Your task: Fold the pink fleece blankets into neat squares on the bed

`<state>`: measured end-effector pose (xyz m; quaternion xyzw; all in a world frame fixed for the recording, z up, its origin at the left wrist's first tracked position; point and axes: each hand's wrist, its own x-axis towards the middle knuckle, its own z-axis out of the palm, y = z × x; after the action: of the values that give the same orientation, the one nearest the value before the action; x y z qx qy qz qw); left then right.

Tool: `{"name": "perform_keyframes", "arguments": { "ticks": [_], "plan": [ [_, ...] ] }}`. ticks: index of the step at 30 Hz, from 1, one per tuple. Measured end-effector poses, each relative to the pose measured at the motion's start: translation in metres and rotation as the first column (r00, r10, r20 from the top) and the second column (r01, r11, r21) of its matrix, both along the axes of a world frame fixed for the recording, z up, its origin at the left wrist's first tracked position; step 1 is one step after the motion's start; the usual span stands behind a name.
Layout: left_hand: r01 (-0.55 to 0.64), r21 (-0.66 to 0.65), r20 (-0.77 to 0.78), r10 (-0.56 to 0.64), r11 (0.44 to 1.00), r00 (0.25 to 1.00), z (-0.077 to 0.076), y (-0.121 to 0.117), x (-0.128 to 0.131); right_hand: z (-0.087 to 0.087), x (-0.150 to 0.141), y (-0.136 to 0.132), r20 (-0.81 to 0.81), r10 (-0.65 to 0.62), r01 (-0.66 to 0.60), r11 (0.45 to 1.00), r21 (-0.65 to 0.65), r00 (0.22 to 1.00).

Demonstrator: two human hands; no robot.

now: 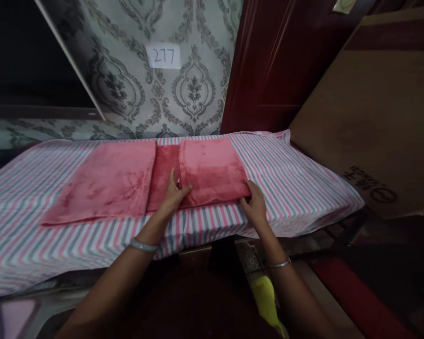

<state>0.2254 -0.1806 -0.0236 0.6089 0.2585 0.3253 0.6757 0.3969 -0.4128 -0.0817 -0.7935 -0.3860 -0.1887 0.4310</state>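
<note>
A pink plush cloth (214,172) lies folded on the striped sheet, its left (106,181) and right parts turned inward over a darker middle strip (164,169). My left hand (176,192) rests at the inner edge of the right-hand fold, thumb and fingers spread apart. At the outer right end of the same fold, my right hand (256,202) has its fingers over the edge and its thumb low at the front corner, closed on the cloth. The fingertips of both hands are partly hidden by the cloth.
Pink, grey and white stripes cover the table sheet (289,179). A large cardboard box (381,113) leans at the right, beside a dark red door (268,61). Behind is a patterned wall with a paper marked 277 (165,56). A dark screen (35,56) hangs at the left.
</note>
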Motion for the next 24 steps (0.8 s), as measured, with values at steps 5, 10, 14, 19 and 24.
{"name": "perform_keyframes", "arguments": {
  "ticks": [5,10,14,19,24],
  "plan": [
    [0.089,-0.028,-0.085,-0.091,0.996,0.992,0.001,0.002,-0.008,0.006,0.008,-0.003,-0.099,-0.026,0.023,0.999,-0.038,0.995],
    [0.112,-0.036,-0.124,-0.116,0.993,0.985,-0.002,0.007,-0.013,0.006,0.011,-0.007,-0.121,-0.052,0.043,0.996,-0.078,0.991],
    [0.159,-0.029,-0.114,-0.162,0.987,0.98,-0.008,0.008,-0.015,0.002,0.012,-0.008,-0.116,-0.021,0.013,0.998,-0.066,0.993],
    [0.115,0.174,-0.113,-0.096,0.978,0.989,-0.014,0.008,-0.016,0.006,0.014,-0.017,0.029,0.003,-0.002,0.999,-0.047,1.0],
    [0.115,0.481,-0.312,0.047,0.869,0.949,-0.011,0.003,-0.018,0.033,0.005,-0.008,0.162,0.102,-0.106,0.994,0.012,0.981]
  ]
}}
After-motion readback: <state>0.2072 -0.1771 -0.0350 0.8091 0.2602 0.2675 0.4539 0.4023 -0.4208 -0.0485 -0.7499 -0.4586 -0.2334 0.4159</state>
